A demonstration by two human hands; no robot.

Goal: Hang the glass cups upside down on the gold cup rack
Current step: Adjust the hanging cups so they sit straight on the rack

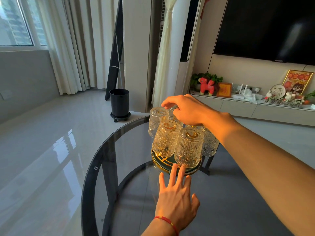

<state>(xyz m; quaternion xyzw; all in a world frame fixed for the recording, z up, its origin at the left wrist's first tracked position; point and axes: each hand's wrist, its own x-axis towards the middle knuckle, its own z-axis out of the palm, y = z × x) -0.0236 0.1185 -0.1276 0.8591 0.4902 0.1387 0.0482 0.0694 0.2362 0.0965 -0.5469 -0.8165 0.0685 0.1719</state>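
Observation:
The gold cup rack (158,160) stands on a round dark glass table (230,193), with a green tray base rimmed in gold. Several ribbed glass cups hang upside down on it: one at the front (188,148), one front-left (166,138), one back-left (156,121), one on the right (210,143) partly behind my forearm. My right hand (189,110) reaches over the top, its fingers closed around a cup at the back (173,110), mostly hidden. My left hand (175,196) lies flat with fingers spread, its fingertips touching the rack's front rim.
A black bin (119,102) on a wheeled base stands on the floor beyond the table's far edge. A low white TV cabinet (255,106) with ornaments runs along the right wall under a dark screen. Curtains hang at the left.

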